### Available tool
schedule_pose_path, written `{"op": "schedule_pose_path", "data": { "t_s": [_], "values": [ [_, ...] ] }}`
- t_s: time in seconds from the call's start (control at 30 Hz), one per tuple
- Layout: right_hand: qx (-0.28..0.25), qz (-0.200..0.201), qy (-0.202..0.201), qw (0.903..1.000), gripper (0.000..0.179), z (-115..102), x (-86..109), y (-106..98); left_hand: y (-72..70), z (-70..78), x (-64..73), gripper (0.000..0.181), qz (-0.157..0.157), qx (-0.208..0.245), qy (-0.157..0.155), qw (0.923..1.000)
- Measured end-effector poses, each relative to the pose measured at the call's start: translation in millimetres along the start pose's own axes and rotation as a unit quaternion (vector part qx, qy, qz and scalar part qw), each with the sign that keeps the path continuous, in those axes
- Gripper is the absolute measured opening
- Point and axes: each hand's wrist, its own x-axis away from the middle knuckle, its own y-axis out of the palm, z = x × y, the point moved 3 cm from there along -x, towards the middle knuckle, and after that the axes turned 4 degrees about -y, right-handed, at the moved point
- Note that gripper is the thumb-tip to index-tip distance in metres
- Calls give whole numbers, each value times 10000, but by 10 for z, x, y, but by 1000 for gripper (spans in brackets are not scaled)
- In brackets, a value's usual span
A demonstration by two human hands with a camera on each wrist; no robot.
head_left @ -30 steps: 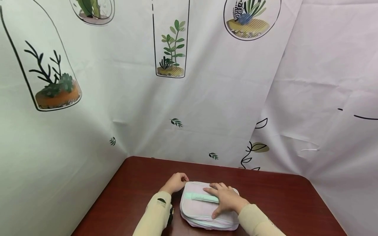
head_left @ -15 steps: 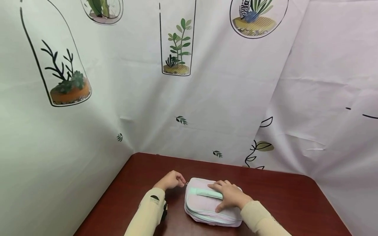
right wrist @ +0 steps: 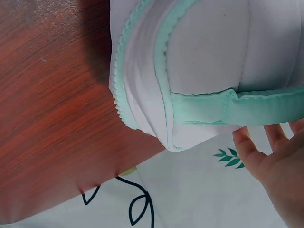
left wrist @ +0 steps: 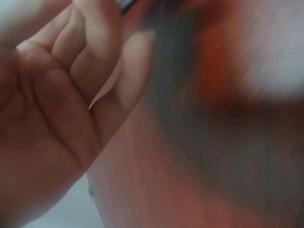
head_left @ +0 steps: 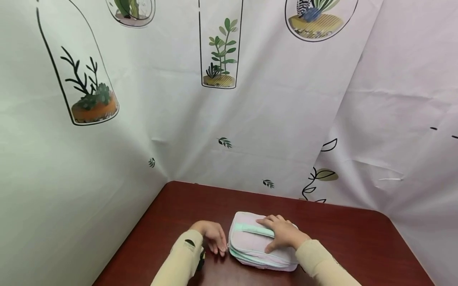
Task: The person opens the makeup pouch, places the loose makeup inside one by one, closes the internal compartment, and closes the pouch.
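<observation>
A pale pink zip bag [head_left: 248, 243] with mint-green piping lies flat on the table. Across its top runs a mint handle [head_left: 255, 229]. My right hand [head_left: 284, 234] rests on the lid with fingers spread, thumb toward the near side. The right wrist view shows its fingertips [right wrist: 242, 137] by the far edge of the bag [right wrist: 204, 52], beside the handle. At the bag's left side, my left hand [head_left: 214, 237] points its fingers down and pinches a small zipper pull [head_left: 228, 247]. In the blurred left wrist view, the fingers [left wrist: 135, 66] are bent and the pinch is hidden.
The bag sits on a dark red-brown wooden table [head_left: 193, 202] with rounded far corners. White cloth [head_left: 171, 119] printed with plants in glass jars hangs behind it and along the left side. Both forearms wear cream sleeves [head_left: 180, 258].
My left hand has drawn the zipper pull from the bag's far left corner toward me along its left side. The right hand stays on the lid. The head view has shifted slightly.
</observation>
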Motion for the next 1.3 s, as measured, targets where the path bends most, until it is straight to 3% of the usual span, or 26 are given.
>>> {"op": "schedule_pose_path", "data": {
  "t_s": [0.07,0.13,0.2,0.27,0.4,0.53,0.63,0.73,0.9,1.0,1.13,1.2,1.3],
  "values": [
    [28,20,23,10000,89,7,5,-6,139,54,-74,6,-494,13,-231,9985],
    [5,24,36,10000,89,8,8,-13,236,90,-125,8,-793,96,-415,9959],
    [-20,18,50,10000,89,0,7,-21,272,97,-141,11,-918,326,-529,9938],
    [-64,16,145,9999,89,-9,0,-31,263,84,-121,16,-859,694,-446,9929],
    [-63,76,591,9982,89,-1,-31,-75,178,82,-113,20,-131,1669,297,9854],
    [-192,99,1052,9942,93,5,-2,-138,108,88,-162,10,1129,2358,971,9603],
    [-374,113,1179,9923,97,13,59,-158,85,124,-234,4,1898,2646,1037,9398],
    [-526,233,1175,9914,99,40,143,-153,80,204,-358,4,2386,2872,1030,9220],
    [-1194,365,908,9880,93,106,318,-114,114,349,-587,9,2880,3326,1053,8918],
    [-1503,203,702,9859,95,135,415,-66,132,400,-694,11,3125,3438,1027,8795],
    [-1243,176,422,9912,109,127,463,-8,108,444,-773,11,3489,3219,989,8746],
    [-869,283,296,9954,115,117,445,12,79,463,-785,9,3621,2985,928,8782],
    [-224,499,247,9982,120,126,390,19,27,496,-779,10,3653,2589,903,8896]
  ]
}}
